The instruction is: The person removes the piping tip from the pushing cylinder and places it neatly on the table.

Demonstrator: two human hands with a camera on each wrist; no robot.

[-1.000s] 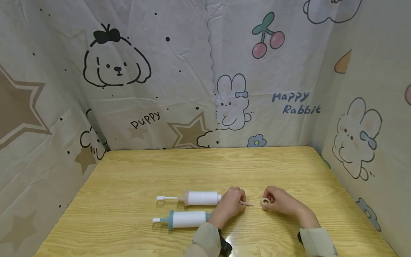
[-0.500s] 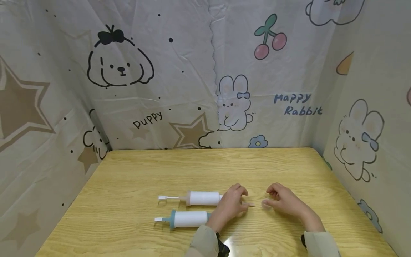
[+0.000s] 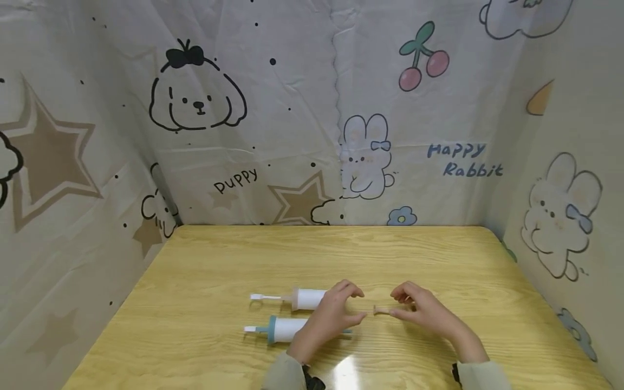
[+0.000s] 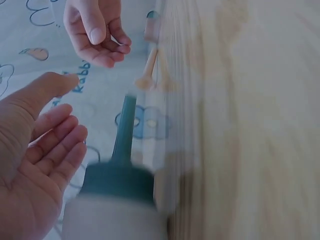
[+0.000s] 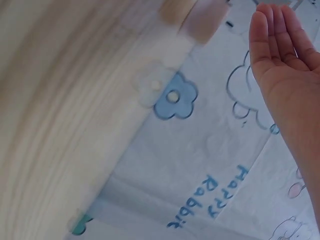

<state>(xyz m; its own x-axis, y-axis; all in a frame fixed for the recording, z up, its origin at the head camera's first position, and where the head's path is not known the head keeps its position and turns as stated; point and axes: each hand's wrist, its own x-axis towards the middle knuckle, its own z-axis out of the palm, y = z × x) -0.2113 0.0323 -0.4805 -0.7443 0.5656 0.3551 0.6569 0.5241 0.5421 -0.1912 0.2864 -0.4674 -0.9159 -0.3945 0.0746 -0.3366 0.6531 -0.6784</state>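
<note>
A small pinkish stem (image 3: 382, 310) with a flared end lies on the table between the hands; its right end is hidden by the right thumb. In the left wrist view the same stem (image 4: 150, 67) shows its round end nearest. My left hand (image 3: 331, 311) holds nothing, thumb and fingers apart. It is over two white cylinders, one with a pink collar (image 3: 294, 298), the other with a teal collar (image 3: 271, 329). My right hand (image 3: 426, 309) has its thumb beside the stem and fingers loosely bent. In the right wrist view that hand (image 5: 287, 65) shows no held thing.
Both cylinders point white tips (image 3: 255, 297) to the left. A teal cap with a thin spout (image 4: 122, 145) rises close to the left palm. Wood-grain table (image 3: 312, 254) runs back to a printed cloth wall (image 3: 302, 108). A pinkish blurred shape (image 5: 205, 20) is unclear.
The left hand has let go of the thin stem and drawn left. The right hand has released a small pinkish ring and spread its thumb from its fingers. The head view has shifted left.
</note>
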